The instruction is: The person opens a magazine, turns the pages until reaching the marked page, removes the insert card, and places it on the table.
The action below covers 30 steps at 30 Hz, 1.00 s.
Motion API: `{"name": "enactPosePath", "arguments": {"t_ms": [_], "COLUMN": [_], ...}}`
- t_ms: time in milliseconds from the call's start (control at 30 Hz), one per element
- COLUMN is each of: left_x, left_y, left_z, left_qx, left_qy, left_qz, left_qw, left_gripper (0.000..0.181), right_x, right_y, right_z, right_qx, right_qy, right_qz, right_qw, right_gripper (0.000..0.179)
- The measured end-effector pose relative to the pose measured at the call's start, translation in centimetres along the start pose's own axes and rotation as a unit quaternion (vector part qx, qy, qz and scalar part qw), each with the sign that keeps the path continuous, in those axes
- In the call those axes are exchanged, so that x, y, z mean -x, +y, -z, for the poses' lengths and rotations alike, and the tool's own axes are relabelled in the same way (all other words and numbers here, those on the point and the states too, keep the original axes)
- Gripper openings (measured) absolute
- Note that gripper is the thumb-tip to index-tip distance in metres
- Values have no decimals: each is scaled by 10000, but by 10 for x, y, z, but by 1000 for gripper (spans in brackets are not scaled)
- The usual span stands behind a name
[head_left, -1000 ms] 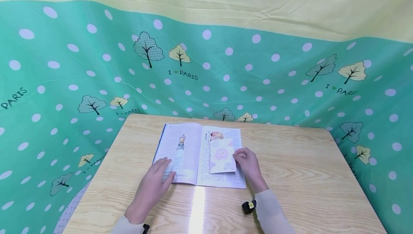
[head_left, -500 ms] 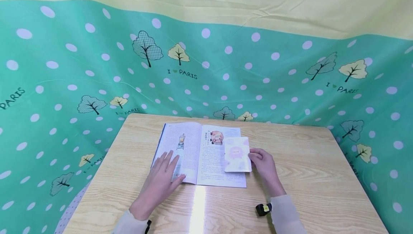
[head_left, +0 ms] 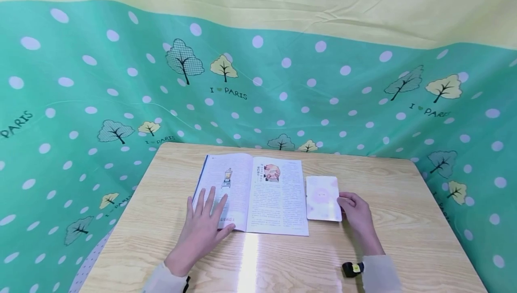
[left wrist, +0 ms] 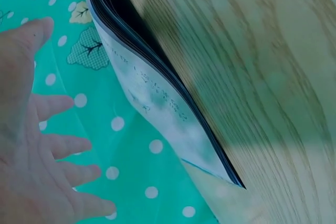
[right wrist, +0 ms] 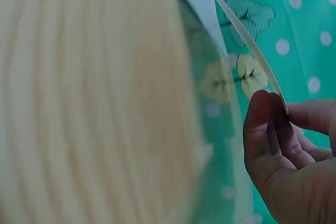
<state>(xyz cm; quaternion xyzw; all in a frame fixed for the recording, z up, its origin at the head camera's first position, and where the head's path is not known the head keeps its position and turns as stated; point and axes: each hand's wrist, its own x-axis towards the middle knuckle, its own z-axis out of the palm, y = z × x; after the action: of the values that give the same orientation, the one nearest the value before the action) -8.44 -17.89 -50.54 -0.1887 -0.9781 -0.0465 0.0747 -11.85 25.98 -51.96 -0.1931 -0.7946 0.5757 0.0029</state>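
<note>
An open magazine [head_left: 278, 207] lies on the table, with printed text and small pictures on both pages. My left hand [head_left: 202, 228] is spread over the lower part of its left page, fingers straight and apart. In the left wrist view, the left hand [left wrist: 47, 145] appears with nothing in its grasp, beside the magazine's curved page edges [left wrist: 152, 87]. Right of the magazine, my right hand [head_left: 357, 212] pinches a thin white card [head_left: 323, 198] with a pale pink round figure by its right edge. The right wrist view shows the card [right wrist: 252, 45] edge-on and slightly bowed between thumb and fingers.
The wooden table [head_left: 404, 239] extends around the magazine, with a bright light streak near its front middle. A green dotted cloth [head_left: 258, 113] with printed trees hangs behind and at both sides. A black wrist strap piece [head_left: 352, 269] sits by the right sleeve.
My right hand has carried the card rightward, off the right page to beside the magazine, uncovering the page's picture and text. My left hand has shifted slightly right and spread its fingers.
</note>
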Motion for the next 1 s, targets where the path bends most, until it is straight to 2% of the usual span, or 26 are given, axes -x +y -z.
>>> {"name": "enactPosePath", "arguments": {"t_ms": [100, 367, 567, 733, 833, 1000], "left_x": [2, 7, 9, 10, 10, 10], "left_y": [0, -2, 2, 5, 6, 6], "left_z": [0, 0, 1, 3, 3, 2], "left_qx": [-8, -19, 200, 254, 296, 325], "left_qy": [-102, -159, -116, -161, -207, -218], "left_qz": [19, 7, -5, 3, 42, 49], "left_qw": [9999, 9999, 9997, 9995, 9993, 9992], "left_gripper": [84, 85, 85, 84, 84, 84], "right_x": [2, -3, -6, -5, -3, 9], "right_y": [8, 28, 36, 36, 36, 27], "right_z": [16, 54, 65, 68, 68, 67], "right_qx": [310, 653, 1215, 1752, 2132, 2578], "right_qy": [66, 117, 253, 460, 588, 773], "right_qz": [-121, -261, -307, -277, -154, 443], "right_qw": [9994, 9975, 9918, 9831, 9751, 9621], "right_gripper": [36, 39, 40, 39, 37, 34]}}
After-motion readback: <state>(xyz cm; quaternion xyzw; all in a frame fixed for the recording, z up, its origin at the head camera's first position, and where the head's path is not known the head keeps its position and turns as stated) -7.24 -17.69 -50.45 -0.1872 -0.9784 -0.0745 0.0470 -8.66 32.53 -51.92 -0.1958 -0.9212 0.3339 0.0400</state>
